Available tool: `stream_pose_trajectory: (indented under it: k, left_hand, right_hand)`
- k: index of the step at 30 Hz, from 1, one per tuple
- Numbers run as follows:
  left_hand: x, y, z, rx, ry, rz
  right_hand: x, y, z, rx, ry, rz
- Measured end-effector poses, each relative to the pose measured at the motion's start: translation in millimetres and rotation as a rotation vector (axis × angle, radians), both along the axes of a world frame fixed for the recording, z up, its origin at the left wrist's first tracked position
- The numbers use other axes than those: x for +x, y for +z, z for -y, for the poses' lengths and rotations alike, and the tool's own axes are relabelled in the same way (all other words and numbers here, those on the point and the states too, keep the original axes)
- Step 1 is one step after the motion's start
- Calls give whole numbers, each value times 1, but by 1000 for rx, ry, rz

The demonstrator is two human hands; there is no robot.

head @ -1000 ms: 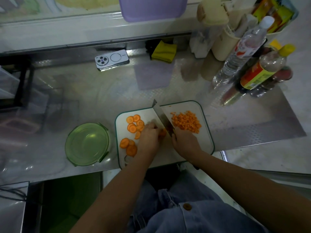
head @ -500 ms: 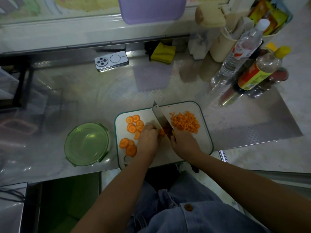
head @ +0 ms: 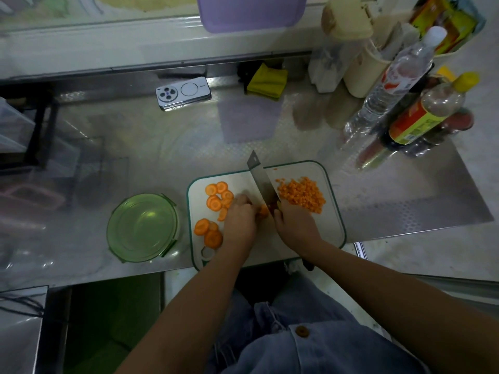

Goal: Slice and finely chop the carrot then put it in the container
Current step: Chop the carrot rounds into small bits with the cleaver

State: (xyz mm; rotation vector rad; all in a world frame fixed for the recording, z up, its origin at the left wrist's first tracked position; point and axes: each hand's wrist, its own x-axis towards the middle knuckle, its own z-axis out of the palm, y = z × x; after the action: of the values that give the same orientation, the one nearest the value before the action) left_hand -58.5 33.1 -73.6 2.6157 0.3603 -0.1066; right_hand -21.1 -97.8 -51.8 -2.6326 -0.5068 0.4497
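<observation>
On the white cutting board [head: 332, 233], round carrot slices [head: 214, 203] lie at the left and a heap of finely chopped carrot [head: 302, 194] at the right. My right hand [head: 293, 225] grips the handle of a knife [head: 260, 178], whose blade points away from me and comes down on a few carrot pieces [head: 263, 210] in the middle. My left hand [head: 240, 217] holds those pieces against the board with curled fingers, right beside the blade. A round green container [head: 143, 228] stands to the left of the board.
A phone [head: 183, 93] lies at the back of the steel counter, next to a yellow cloth [head: 267, 81]. Bottles [head: 424, 117] and jars crowd the back right. A purple tub [head: 249, 12] sits on the sill. The board is at the counter's front edge.
The knife has shifted slightly along the carrot pieces while chopping; my left hand stays beside the blade. The piles look the same.
</observation>
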Motion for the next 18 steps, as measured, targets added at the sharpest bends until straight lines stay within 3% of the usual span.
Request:
stream_pose_trajectory:
  k: [18]
  left_hand:
    - [4,-1,1,-105,140,-34]
  right_hand:
    - [-9,-1,-1,-46,27,-62]
